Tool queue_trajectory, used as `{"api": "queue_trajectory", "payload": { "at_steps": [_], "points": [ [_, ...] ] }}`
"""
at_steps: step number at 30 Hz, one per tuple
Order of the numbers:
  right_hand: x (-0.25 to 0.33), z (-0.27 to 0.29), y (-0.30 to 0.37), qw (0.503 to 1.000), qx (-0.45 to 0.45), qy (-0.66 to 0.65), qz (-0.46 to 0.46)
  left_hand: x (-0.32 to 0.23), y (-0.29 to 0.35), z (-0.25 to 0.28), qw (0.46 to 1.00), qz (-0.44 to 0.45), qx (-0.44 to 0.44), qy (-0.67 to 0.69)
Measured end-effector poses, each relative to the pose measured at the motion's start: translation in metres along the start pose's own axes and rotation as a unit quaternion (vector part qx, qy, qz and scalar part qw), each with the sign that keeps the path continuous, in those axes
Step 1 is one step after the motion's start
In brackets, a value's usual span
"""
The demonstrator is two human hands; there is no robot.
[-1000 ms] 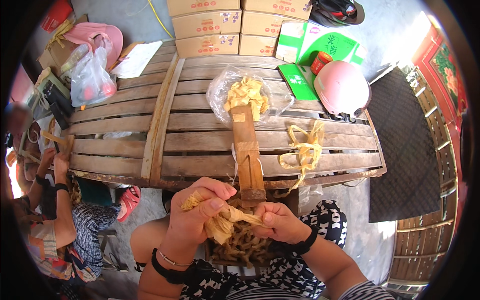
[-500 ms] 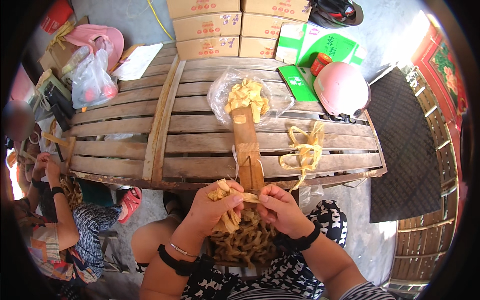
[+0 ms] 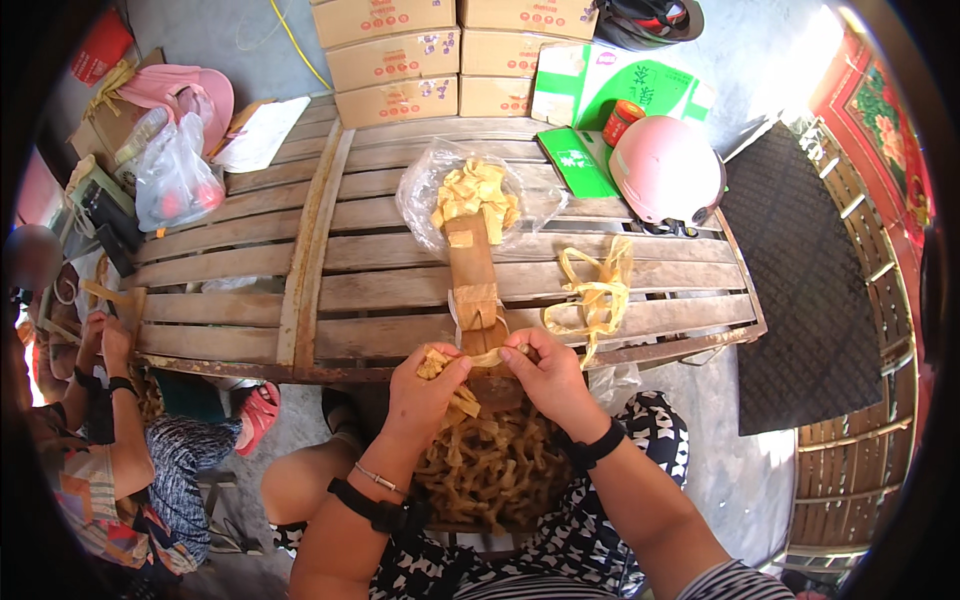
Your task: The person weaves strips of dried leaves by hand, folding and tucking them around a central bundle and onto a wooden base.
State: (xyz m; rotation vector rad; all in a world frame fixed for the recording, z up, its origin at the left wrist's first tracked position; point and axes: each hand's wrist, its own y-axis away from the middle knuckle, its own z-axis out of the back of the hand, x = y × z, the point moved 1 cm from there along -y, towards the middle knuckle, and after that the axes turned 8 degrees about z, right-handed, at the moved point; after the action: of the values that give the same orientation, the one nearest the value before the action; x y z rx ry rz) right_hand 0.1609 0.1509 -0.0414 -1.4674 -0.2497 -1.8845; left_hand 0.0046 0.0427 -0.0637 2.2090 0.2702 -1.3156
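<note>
Yellow strip (image 3: pixel 486 358) stretched between left hand (image 3: pixel 428 394) and right hand (image 3: pixel 550 382), over near end of wood board (image 3: pixel 473 268). Both hands closed, pinching strip. Left hand holds crumpled yellow bunch (image 3: pixel 465 402) too. Strip could rip if tugged too hard. Bunch could drop onto brown pile (image 3: pixel 492 470) below if left fingers go loose. Board sticks out past edge of tabletop (image 3: pixel 385 297). Far end by yellow scraps (image 3: pixel 478 190) on clear bag (image 3: pixel 415 207). Yellow ties (image 3: pixel 602 298) to right.
</note>
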Motion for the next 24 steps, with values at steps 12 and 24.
{"api": "queue_trajectory", "payload": {
  "at_steps": [12, 24],
  "points": [
    [0.035, 0.047, 0.019, 0.976, 0.167, 0.01, -0.142, 0.005, 0.049, -0.016, 0.878, -0.045, 0.276, -0.389],
    [-0.087, 0.017, 0.065, 0.849, 0.224, 0.469, -0.098, 0.081, 0.042, -0.016, 0.697, -0.041, 0.288, -0.655]
  ]
}}
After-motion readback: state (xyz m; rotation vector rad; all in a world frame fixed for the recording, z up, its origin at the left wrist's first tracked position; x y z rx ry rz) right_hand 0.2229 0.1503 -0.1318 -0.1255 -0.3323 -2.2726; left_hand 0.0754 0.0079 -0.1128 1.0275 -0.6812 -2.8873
